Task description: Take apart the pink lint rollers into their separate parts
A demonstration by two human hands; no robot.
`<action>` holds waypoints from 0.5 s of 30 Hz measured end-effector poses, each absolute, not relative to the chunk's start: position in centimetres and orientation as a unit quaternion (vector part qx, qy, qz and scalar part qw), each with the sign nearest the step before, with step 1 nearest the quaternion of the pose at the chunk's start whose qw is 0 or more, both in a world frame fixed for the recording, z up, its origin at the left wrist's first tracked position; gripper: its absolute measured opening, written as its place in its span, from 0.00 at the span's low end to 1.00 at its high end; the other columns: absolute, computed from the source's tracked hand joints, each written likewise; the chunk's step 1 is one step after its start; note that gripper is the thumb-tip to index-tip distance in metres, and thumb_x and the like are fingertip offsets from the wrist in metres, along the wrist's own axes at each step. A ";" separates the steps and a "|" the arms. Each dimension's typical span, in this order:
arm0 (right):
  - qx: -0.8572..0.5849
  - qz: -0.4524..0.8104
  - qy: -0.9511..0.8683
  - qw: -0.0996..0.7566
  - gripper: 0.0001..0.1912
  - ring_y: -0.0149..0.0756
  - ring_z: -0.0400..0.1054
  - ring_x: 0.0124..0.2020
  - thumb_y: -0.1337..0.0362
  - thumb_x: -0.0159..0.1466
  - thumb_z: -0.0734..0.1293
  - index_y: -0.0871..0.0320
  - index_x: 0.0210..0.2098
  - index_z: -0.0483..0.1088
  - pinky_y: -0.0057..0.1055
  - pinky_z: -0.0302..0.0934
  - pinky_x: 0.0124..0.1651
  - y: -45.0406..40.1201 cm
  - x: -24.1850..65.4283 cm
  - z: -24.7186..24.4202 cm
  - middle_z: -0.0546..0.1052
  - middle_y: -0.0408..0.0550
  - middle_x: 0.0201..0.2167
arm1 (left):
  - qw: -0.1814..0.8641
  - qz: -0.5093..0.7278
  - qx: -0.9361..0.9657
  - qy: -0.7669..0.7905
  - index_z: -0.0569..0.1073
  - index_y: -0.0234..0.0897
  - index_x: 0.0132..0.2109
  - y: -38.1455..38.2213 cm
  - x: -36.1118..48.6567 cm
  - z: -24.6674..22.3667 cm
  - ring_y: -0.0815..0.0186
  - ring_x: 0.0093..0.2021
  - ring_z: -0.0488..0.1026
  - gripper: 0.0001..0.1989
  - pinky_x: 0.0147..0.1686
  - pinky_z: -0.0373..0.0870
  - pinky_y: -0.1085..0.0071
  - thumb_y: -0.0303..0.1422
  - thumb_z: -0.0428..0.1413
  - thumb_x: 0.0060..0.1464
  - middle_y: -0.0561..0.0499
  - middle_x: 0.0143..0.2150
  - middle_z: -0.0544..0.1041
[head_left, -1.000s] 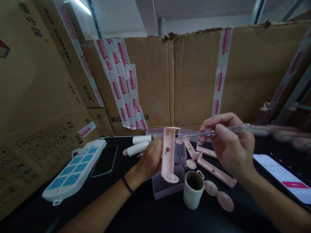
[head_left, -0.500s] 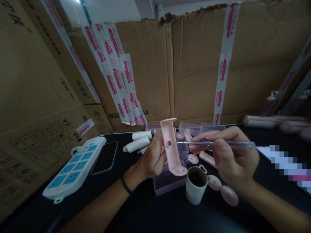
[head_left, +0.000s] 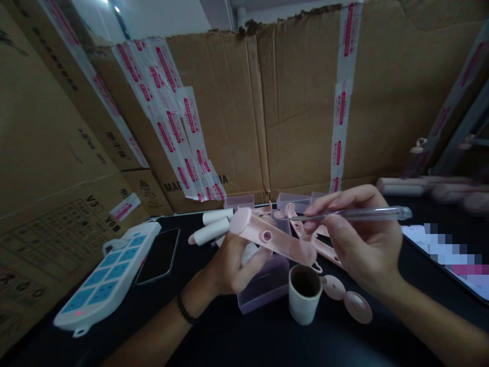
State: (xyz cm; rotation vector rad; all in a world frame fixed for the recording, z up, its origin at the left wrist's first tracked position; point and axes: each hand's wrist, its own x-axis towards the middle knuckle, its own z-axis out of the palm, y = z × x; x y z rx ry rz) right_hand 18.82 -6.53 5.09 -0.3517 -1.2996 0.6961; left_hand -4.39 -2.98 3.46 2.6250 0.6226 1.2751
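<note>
My left hand (head_left: pixel 233 265), with a dark beaded bracelet at its wrist, grips a pink plastic bracket (head_left: pixel 280 242). The bracket is a long channel with raised ends and a hole near its middle, tilted down to the right. A screwdriver (head_left: pixel 367 214) with a clear handle lies in the closed fingers of my right hand (head_left: pixel 362 234). Its thin shaft points left, just above the bracket, apparently apart from the hole. Below the bracket's right end stands a whitish cup (head_left: pixel 304 300) with a dark inside. Two pink discs (head_left: pixel 357 307) lie beside that cup.
Purple translucent trays (head_left: pixel 263 288) and white rollers (head_left: pixel 210 230) lie around the hands. On the left are a power strip (head_left: pixel 110 270) and a phone (head_left: pixel 159 255). Cardboard (head_left: pixel 301 102) walls the back. A pixelated screen (head_left: pixel 446 260) and more pink rollers (head_left: pixel 405 186) are at right.
My left hand has turned the bracket from nearly upright to a slant down to the right. The screwdriver tip has moved from in front of the hole to above the bracket.
</note>
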 end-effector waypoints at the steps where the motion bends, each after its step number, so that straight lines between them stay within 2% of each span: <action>1: -0.164 0.309 -0.592 0.726 0.08 0.34 0.79 0.35 0.66 0.67 0.72 0.52 0.43 0.68 0.32 0.77 0.39 -6.5 18.9 5.1 0.81 0.44 0.40 | 0.096 0.418 0.882 0.193 0.72 0.39 0.59 -3.1 -4.4 3.7 0.48 0.57 0.72 0.18 0.57 0.69 0.49 0.40 0.52 0.67 0.39 0.56 0.76; 3: -0.166 0.301 -0.598 0.724 0.08 0.35 0.79 0.38 0.67 0.67 0.72 0.52 0.42 0.69 0.33 0.78 0.41 -6.5 18.9 5.1 0.81 0.44 0.40 | 0.126 0.422 0.879 0.183 0.73 0.39 0.57 -3.1 -4.3 3.7 0.49 0.55 0.72 0.19 0.56 0.70 0.51 0.45 0.48 0.69 0.39 0.53 0.76; 5: -0.161 0.293 -0.606 0.721 0.08 0.35 0.79 0.40 0.67 0.67 0.72 0.51 0.43 0.70 0.34 0.78 0.45 -6.6 18.9 5.1 0.82 0.44 0.39 | 0.144 0.444 0.863 0.193 0.74 0.39 0.49 -2.9 -4.3 3.3 0.54 0.47 0.73 0.19 0.49 0.71 0.55 0.47 0.46 0.70 0.42 0.45 0.76; 7: -0.151 0.290 -0.612 0.720 0.11 0.35 0.80 0.42 0.68 0.66 0.73 0.50 0.45 0.70 0.34 0.77 0.48 -6.8 18.8 5.1 0.83 0.43 0.38 | 0.133 0.460 0.856 0.194 0.74 0.39 0.42 -2.6 -4.3 2.7 0.56 0.44 0.72 0.20 0.47 0.71 0.57 0.49 0.46 0.70 0.44 0.42 0.76; 11: -0.140 0.308 -0.611 0.716 0.17 0.36 0.81 0.41 0.70 0.65 0.74 0.48 0.49 0.70 0.34 0.78 0.48 -7.2 18.7 5.1 0.84 0.42 0.39 | 0.083 0.470 0.859 0.186 0.74 0.39 0.39 -2.4 -4.2 2.0 0.55 0.45 0.73 0.22 0.47 0.72 0.55 0.51 0.47 0.69 0.43 0.42 0.77; 13: -0.138 0.310 -0.612 0.714 0.16 0.38 0.81 0.42 0.70 0.65 0.74 0.48 0.48 0.69 0.36 0.78 0.48 -7.3 18.7 5.0 0.84 0.43 0.40 | 0.084 0.466 0.861 0.186 0.74 0.40 0.37 -2.6 -4.0 2.2 0.56 0.44 0.74 0.21 0.45 0.73 0.57 0.50 0.48 0.69 0.44 0.41 0.77; 15: -0.131 0.309 -0.615 0.714 0.14 0.39 0.81 0.43 0.70 0.66 0.73 0.49 0.47 0.70 0.38 0.78 0.49 -7.2 18.8 5.0 0.84 0.45 0.40 | 0.091 0.461 0.862 0.192 0.76 0.41 0.40 -3.0 -3.8 2.5 0.56 0.44 0.74 0.19 0.45 0.72 0.58 0.48 0.49 0.69 0.44 0.41 0.78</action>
